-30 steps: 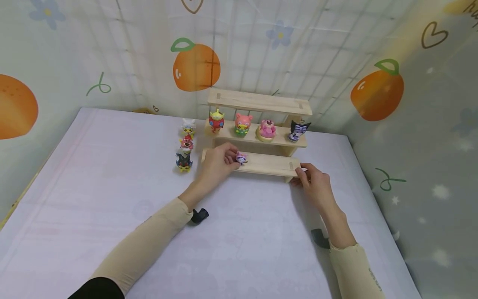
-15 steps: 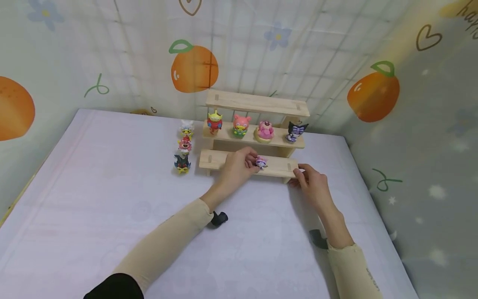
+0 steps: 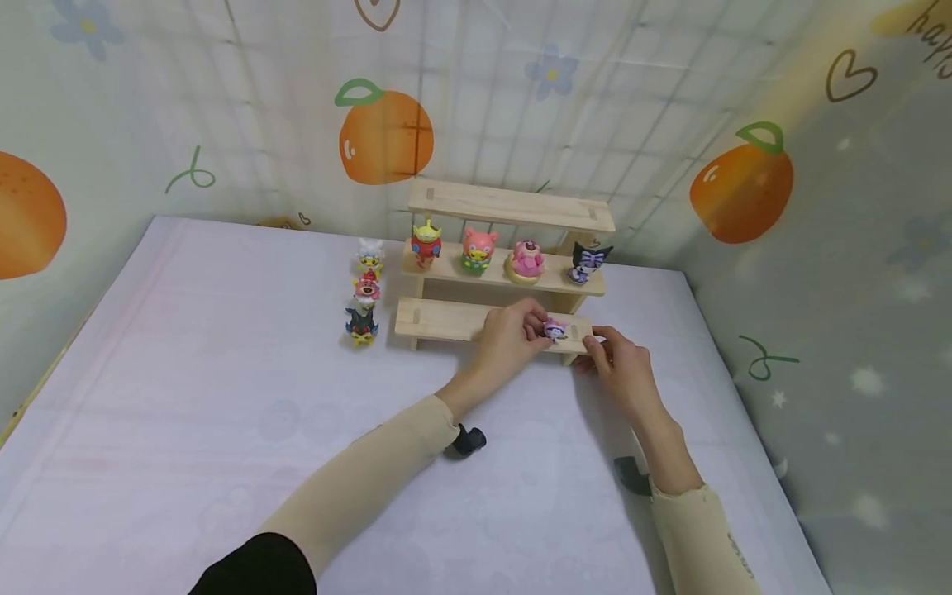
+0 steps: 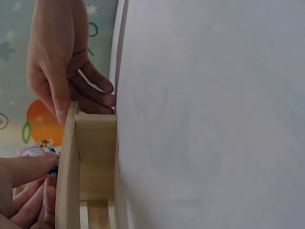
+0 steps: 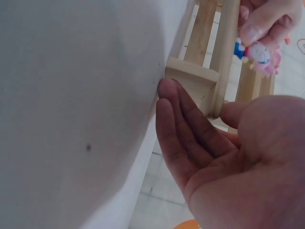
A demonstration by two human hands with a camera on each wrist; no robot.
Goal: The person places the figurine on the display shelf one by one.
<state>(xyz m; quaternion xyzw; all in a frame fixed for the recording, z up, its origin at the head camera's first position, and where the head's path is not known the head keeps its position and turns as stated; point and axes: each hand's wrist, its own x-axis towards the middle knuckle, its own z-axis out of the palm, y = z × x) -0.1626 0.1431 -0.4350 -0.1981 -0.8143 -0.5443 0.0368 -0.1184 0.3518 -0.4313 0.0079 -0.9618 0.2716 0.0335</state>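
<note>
The left hand pinches a small figurine; just beside that hand, the right hand grips the end of the wooden shelf.

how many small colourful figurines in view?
8: four figurines on the pale wooden stand's middle tier, three on the white table left of it, one pinched in the left hand. More may be hidden.

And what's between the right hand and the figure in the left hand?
Between the right hand and the figure, the head view shows only the bottom shelf's bare end.
</note>
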